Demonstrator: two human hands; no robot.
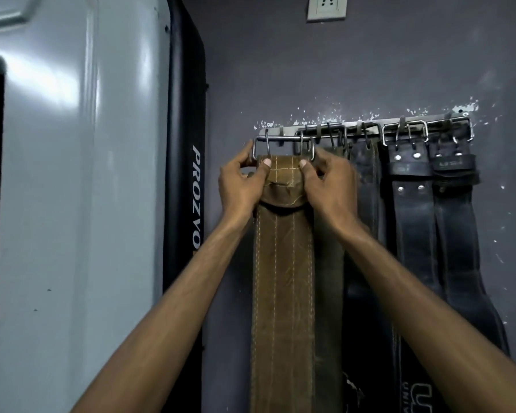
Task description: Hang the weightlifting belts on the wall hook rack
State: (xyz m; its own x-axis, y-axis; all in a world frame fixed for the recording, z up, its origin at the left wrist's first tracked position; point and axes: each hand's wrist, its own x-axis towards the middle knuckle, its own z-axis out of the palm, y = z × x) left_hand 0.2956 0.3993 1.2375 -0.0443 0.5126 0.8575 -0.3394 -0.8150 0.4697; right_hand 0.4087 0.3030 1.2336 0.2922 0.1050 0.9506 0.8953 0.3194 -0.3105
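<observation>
A white socket plate (326, 7) sits high on a grey-violet wall (280, 70). Below it, chipped paint (325, 117); left of it, a glossy pale panel (72, 174), perhaps a door.

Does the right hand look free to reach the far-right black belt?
Likely yes: the black belt hangs uncovered on the same rack, though the right hand grips the brown belt and must release first.

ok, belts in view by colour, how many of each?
brown belt: 1
olive belt: 1
black belts: 3
Total: 5
</observation>
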